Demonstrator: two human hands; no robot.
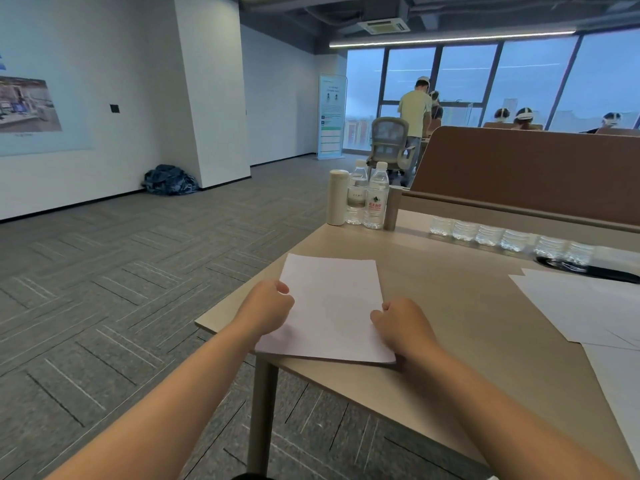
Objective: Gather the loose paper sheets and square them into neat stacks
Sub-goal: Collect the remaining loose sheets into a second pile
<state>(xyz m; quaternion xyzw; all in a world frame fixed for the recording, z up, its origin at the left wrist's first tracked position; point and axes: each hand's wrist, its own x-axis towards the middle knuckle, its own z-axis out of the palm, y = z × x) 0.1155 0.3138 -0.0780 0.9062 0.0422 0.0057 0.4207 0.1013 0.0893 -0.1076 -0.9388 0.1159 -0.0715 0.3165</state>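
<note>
A stack of white paper sheets (330, 306) lies near the left corner of the light wooden table (460, 306), its near left corner reaching past the table edge. My left hand (266, 304) grips the stack's left edge with curled fingers. On the stack's right edge, near its lower corner, my right hand (401, 323) holds on with closed fingers. More loose white sheets (568, 306) lie spread at the right side of the table, overlapping one another.
A white tumbler (337, 197) and two water bottles (369, 195) stand at the table's far left corner. Several clear bottles (502, 237) line the brown divider (519, 174). A black cable port (595, 271) sits behind the loose sheets. Carpeted floor lies left.
</note>
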